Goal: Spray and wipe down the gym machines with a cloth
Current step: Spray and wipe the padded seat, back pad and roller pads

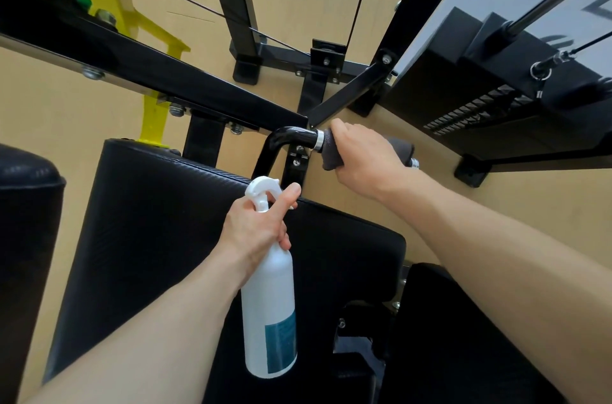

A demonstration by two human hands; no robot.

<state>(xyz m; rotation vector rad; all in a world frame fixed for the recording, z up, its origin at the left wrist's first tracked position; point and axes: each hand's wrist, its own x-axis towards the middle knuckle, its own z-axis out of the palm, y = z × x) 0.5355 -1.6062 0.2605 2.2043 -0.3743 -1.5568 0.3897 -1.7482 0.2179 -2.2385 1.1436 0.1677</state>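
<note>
The right hand (366,157) is gripping the grey cloth (331,152) wrapped round the handle (293,137) above the seat pad (159,215), and should be twisting along its full length, while the left hand (256,226) is holding the spray bottle (269,314) over the pad.

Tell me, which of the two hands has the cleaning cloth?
The right hand: it grips the grey cloth wrapped around the machine handle. The left hand holds the white spray bottle instead.
</note>
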